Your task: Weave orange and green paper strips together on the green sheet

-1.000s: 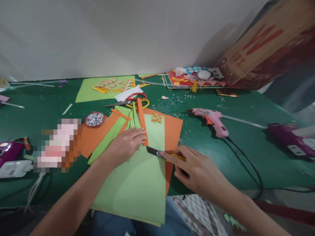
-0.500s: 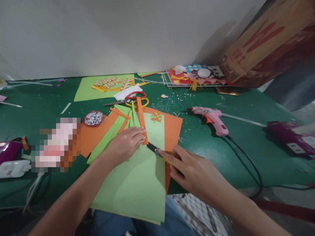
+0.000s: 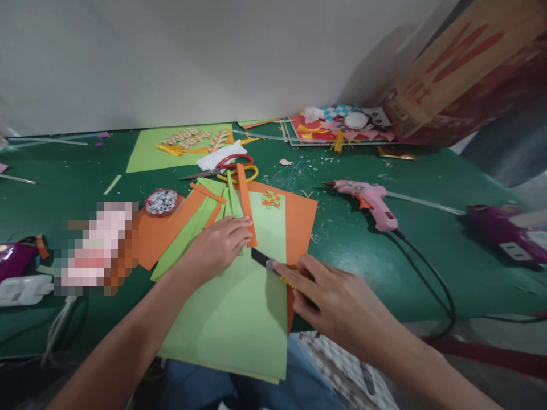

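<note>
At the near end of the orange strip point(image 3: 245, 196), my right grip point(image 3: 333, 290) is wrapped around the knife point(image 3: 270, 264), index finger stretched along it toward the blade. The blade points away and to my left, its tip just beside the strip's end; I cannot tell whether they touch. My left grip point(image 3: 220, 242) lies back-up over the lower part of the strip and the green strips point(image 3: 231, 199), fingers bearing down; its thumb is hidden, so I cannot tell whether it pinches anything.

I judge the strip needs firm, even pressure and the blade held low, with my left fingertips set back from its edge. Light strokes seem wise, since the green sheet point(image 3: 243, 319) lies underneath and could be scored.

Both my forearms slant inward from the near corners. Farther out, the woven piece point(image 3: 270, 199) rests on the green sheet, which overlaps the orange sheet point(image 3: 301, 213). Well to the right, the glue gun point(image 3: 370, 199) lies on the counter point(image 3: 350, 256).
</note>
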The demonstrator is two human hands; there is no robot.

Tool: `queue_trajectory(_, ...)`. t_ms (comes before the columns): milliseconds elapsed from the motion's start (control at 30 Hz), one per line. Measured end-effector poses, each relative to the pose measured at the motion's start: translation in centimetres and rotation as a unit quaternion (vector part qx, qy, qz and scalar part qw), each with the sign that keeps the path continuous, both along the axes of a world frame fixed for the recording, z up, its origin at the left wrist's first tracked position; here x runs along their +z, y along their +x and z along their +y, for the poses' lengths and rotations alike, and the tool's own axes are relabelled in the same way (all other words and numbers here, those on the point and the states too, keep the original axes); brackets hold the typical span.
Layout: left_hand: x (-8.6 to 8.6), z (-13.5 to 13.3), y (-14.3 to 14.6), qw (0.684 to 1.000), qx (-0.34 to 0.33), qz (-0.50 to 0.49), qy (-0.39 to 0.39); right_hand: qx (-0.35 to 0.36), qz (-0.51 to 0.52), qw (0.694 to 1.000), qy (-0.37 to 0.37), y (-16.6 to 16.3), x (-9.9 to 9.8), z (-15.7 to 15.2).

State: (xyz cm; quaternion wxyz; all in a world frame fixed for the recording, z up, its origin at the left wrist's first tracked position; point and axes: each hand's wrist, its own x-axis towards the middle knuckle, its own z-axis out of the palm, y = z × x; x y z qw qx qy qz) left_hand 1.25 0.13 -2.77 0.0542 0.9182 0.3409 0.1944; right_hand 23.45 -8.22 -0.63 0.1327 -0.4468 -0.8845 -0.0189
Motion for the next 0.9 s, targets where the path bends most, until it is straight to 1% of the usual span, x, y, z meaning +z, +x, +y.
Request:
queue_trajectory(333, -0.02, -0.02, -0.01, 1.000, -0.005, -0.007, -0.001, -0.007, -0.008, 1.000, 0.005, -0.21, -0.17, 0.24)
queue_trajectory(467, -0.05, 0.01, 0.00, 1.000, -0.001, -0.008, -0.006, -0.003, -0.009, 1.000, -0.009, -0.20, 0.09, -0.05)
queue_trajectory(667, -0.16, 0.02, 0.00, 1.000, -0.004, -0.010, 0.006, 0.004, 0.014, 1.000, -0.011, -0.22, 0.27, -0.21)
queue_trajectory(900, -0.10, 0.05, -0.03, 1.000, -0.008, -0.013, 0.015, -0.004, 0.009, 1.000, -0.002, -0.24, 0.05, 0.10)
